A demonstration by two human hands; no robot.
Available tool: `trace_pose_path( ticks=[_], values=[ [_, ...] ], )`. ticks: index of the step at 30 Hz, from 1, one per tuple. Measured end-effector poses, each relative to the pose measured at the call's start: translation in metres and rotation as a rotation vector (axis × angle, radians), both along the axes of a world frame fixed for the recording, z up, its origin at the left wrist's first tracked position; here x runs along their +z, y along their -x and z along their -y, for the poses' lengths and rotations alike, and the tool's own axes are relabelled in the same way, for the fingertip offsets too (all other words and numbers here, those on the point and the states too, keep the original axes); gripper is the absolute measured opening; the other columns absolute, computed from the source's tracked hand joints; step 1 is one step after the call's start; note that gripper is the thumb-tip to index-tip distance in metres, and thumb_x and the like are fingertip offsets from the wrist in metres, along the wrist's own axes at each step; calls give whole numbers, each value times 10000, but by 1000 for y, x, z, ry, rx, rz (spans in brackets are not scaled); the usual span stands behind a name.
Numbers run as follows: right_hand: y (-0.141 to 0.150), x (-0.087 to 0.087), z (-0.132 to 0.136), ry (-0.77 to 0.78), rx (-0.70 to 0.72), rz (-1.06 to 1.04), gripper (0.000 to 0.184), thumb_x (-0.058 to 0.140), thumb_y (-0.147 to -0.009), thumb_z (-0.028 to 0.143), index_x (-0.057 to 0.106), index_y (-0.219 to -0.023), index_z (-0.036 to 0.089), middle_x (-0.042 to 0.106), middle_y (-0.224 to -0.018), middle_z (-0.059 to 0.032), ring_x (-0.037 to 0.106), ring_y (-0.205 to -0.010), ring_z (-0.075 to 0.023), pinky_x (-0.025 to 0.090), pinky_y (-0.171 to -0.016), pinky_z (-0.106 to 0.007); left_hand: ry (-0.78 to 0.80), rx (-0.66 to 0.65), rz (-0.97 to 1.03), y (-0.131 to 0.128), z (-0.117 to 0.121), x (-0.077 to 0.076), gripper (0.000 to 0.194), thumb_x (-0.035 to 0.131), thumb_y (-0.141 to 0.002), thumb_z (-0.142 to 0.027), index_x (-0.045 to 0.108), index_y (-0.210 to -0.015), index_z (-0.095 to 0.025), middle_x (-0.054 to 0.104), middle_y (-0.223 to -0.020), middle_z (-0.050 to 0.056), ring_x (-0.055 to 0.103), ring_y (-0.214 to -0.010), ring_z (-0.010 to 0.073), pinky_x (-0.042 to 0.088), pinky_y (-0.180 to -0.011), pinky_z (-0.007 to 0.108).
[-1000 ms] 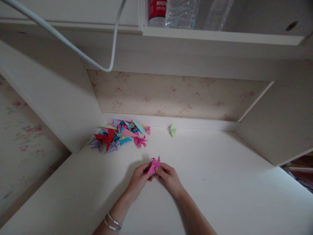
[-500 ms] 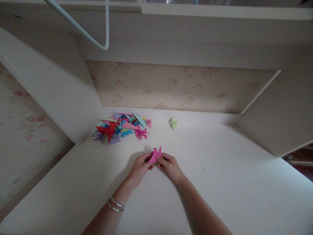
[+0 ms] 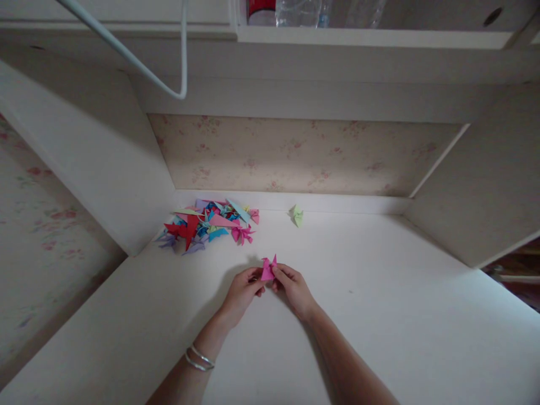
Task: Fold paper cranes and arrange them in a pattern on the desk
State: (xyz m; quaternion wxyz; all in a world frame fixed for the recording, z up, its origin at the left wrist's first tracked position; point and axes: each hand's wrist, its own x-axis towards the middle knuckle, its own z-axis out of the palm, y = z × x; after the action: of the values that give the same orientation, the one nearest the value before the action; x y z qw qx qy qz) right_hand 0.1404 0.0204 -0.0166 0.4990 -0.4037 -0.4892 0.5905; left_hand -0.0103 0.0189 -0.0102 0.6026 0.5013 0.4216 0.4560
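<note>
A pink origami crane (image 3: 268,270) is held up just above the desk between my two hands. My left hand (image 3: 244,287) is closed on its left side, thumb in front and fingers curled behind. On the other side my right hand (image 3: 293,288) pinches it, the thumb lying over the folded paper. One pointed tip rises at the upper right, and a small bent tip shows at the upper left. My fingers hide the lower and rear parts of the paper.
A heap of coloured folded-paper pieces (image 3: 202,225) lies at the back left of the white desk (image 3: 379,315). One pale green folded piece (image 3: 297,216) sits by the back ledge. A white bent tube (image 3: 139,64) hangs at upper left, below a shelf holding clear plastic bottles (image 3: 297,12).
The camera view has tilted up slightly, showing more of the shelf. The crane's left wing, spread toward my left hand before, now looks narrower and more upright. Both hands keep their hold.
</note>
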Motion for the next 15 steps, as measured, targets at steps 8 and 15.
trace_pose_path(
  ticks=[8,15],
  values=[
    [1,0,-1,1,-60,-51,331,658,-773,466,688,-917,170,591,-756,-21,466,-571,-100,367,-548,-248,16,20,-17,1,0,0,305,653,-729,-348,661,-931,-120,629,-769,42,484,-580,101,365,-531,219],
    [0,-2,-1,23,-92,-55,364,647,-771,504,666,-923,173,558,-604,10,433,-507,-97,330,-512,-243,36,-2,-52,1,3,8,375,682,-717,-375,636,-971,-104,633,-811,59,503,-604,102,377,-553,219]
  ],
)
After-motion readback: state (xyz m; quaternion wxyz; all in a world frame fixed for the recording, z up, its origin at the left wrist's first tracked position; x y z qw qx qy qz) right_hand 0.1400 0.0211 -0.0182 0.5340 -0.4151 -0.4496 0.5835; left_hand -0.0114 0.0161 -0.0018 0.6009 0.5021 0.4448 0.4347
